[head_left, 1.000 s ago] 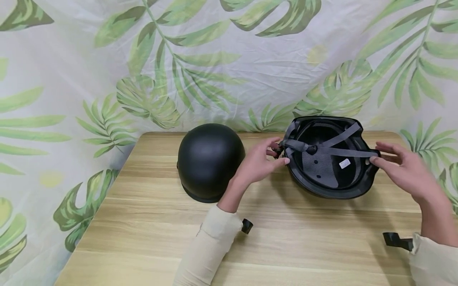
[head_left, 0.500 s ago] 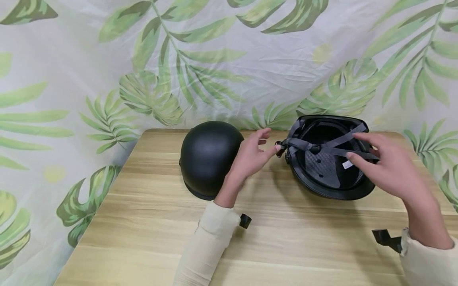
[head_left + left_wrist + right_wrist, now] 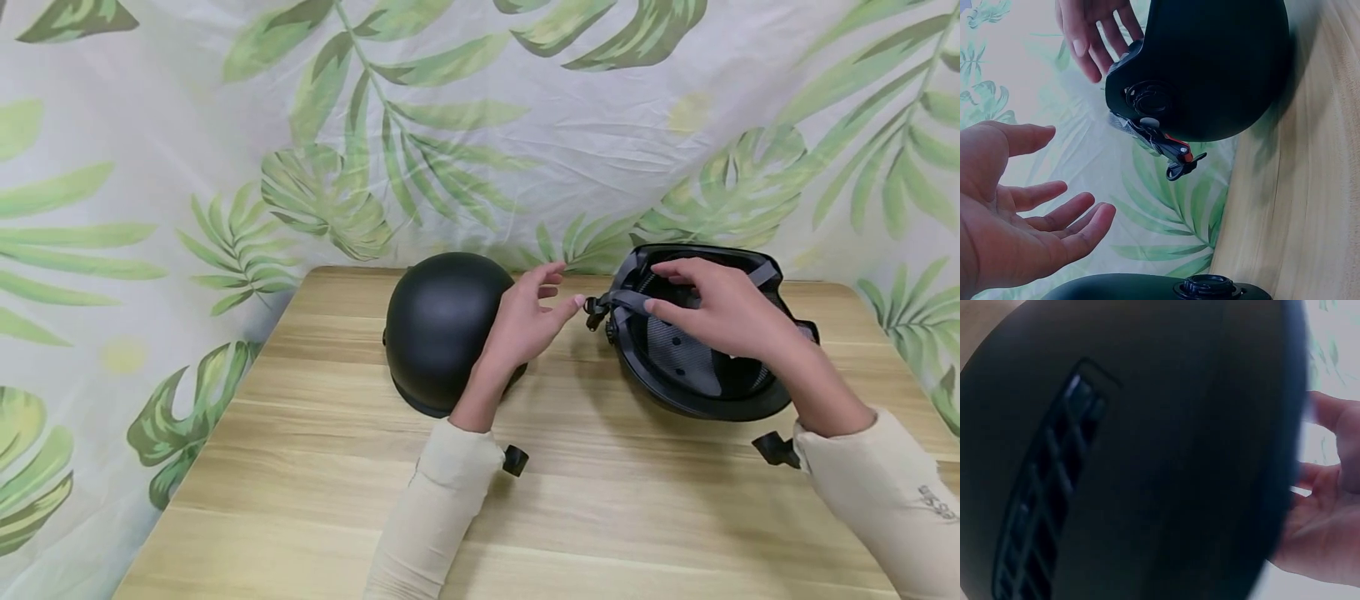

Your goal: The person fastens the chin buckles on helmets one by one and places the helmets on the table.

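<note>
A black helmet (image 3: 701, 407) lies upside down on the right of the table, its lining and grey straps (image 3: 628, 300) facing up. From its left side sticks out the strap's black buckle (image 3: 595, 312), which shows a red part in the left wrist view. My left hand (image 3: 521, 321), fingers loosely spread, is just left of the buckle; the left wrist view has it apart from the buckle (image 3: 1179, 156). Over the helmet's opening is my right hand (image 3: 723, 308), fingers extended, thumb close to the strap; contact is unclear. It hides part of the lining.
A second black helmet (image 3: 442, 333) stands dome up on the wooden table (image 3: 300, 467), partly behind my left hand. A leaf-printed cloth (image 3: 450, 125) hangs at the table's far edge. Black wrist mounts (image 3: 515, 460) stick out from both sleeves.
My right hand has left the helmet's right rim and moved left over its opening. My left hand has let go of the helmet's left side and come off the buckle.
</note>
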Demonstrator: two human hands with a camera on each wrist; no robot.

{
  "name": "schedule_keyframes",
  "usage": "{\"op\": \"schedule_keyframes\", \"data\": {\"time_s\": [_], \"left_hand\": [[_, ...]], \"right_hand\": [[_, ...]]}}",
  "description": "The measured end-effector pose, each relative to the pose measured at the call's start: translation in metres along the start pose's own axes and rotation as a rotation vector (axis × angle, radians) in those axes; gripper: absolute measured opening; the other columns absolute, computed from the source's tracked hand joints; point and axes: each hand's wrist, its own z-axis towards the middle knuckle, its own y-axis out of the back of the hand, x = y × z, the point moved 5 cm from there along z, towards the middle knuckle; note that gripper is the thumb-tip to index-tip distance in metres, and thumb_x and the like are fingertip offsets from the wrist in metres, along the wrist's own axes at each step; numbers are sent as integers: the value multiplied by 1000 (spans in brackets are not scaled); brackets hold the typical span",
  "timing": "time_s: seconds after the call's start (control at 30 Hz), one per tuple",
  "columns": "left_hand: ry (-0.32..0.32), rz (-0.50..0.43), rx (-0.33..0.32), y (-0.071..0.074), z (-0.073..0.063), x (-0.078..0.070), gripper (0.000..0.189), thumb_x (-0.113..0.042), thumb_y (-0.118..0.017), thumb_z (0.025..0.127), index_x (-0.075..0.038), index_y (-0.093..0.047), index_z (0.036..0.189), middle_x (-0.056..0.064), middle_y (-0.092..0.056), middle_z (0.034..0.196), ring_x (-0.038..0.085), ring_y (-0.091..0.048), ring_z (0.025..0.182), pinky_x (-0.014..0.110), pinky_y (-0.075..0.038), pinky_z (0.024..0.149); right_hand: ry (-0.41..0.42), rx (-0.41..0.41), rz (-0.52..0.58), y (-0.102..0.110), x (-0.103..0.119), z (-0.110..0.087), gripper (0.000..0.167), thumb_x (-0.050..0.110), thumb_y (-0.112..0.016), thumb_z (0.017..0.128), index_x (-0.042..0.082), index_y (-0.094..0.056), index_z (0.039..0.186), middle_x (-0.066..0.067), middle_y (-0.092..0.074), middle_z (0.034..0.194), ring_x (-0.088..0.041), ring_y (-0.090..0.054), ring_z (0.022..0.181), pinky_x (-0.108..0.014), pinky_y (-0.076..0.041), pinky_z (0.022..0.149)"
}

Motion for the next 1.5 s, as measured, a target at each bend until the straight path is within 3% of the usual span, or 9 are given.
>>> {"op": "schedule_keyframes", "data": {"time_s": [0.2,0.5,0.73,0.97,1.2,1.5], "left_hand": [[14,17,5,-4,3,2,62,-29,-71,106,-14,-48,161,13,-60,154,33,-60,143,48,-56,111],[41,20,38,-19,7,8,60,-29,-71,105,-14,-51,160,13,-62,152,32,-62,141,47,-56,112],[142,0,19,-43,11,25,59,-24,-72,104,-12,-52,158,17,-64,148,32,-65,137,48,-56,110],[200,-23,10,-58,12,36,63,-20,-73,103,-8,-47,160,19,-70,139,31,-74,124,42,-61,101],[217,-30,-9,-58,14,37,62,-19,-75,102,-10,-50,158,12,-78,125,24,-77,107,38,-61,89],[191,-81,-65,-49,13,31,54,-19,-76,102,-10,-57,152,12,-76,127,26,-77,113,37,-63,87]], "right_hand": [[12,63,-23,-9,2,11,64,42,-63,108,0,-52,155,-29,-62,147,-47,-62,133,-65,-51,105],[13,53,-52,-14,4,14,50,35,-67,108,0,-64,143,-22,-76,125,-38,-73,113,-58,-57,94],[12,60,-43,-18,3,15,49,35,-67,108,1,-66,142,-20,-77,122,-37,-74,111,-57,-58,93],[21,67,-34,-20,3,15,48,35,-66,108,1,-67,142,-19,-78,120,-35,-74,108,-55,-59,90],[34,62,-31,-21,5,15,45,33,-67,108,2,-68,140,-16,-78,119,-28,-74,100,-48,-59,83],[20,57,-1,-15,5,13,45,33,-66,108,3,-67,143,-17,-76,121,-26,-75,99,-37,-56,75]]}}
